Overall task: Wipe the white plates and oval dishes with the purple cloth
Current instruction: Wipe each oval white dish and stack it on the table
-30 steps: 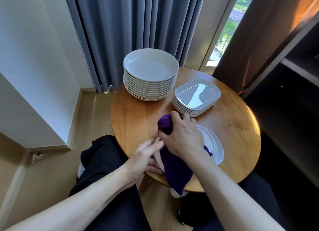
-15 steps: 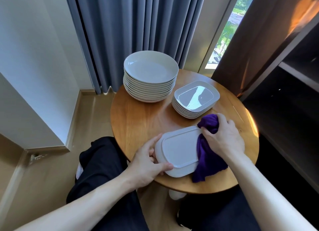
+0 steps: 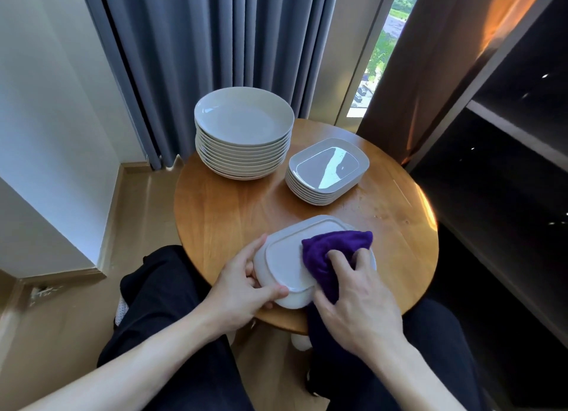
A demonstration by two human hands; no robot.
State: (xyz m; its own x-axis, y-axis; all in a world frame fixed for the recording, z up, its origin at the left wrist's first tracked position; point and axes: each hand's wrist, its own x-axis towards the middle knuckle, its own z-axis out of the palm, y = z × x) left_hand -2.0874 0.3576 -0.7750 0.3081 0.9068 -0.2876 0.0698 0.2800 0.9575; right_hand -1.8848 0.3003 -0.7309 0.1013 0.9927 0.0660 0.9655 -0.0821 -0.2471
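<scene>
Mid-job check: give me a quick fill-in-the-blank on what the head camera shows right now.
1. The cloth on the upturned dish is coloured ___.
2. The left hand grips the dish's rim while the right hand presses the ___.
3. The taller stack on the table holds ___ plates.
Missing words: purple; cloth; round.
</scene>
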